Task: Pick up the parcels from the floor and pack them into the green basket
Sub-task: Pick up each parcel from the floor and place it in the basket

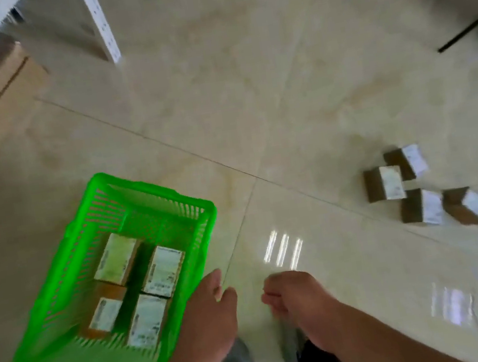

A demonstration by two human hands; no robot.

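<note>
green basket at lower left of the frame holds four parcels; more parcels lie on the floor at right. next step likely needs a reach right, gripping one box by its sides. left hand hovers flat, empty, by the basket rim; right hand loosely curled, empty.

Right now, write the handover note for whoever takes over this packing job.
Left hand: empty, open, by the near right rim of the green basket.
Right hand: empty, fingers loosely curled, over bare floor.
Done: four parcels lie flat in the basket, labels up, in two rows.
Left: a cluster of parcels on the floor to the right, at least four; blur hides the exact count.
Next: probably reach right to that cluster.
</note>
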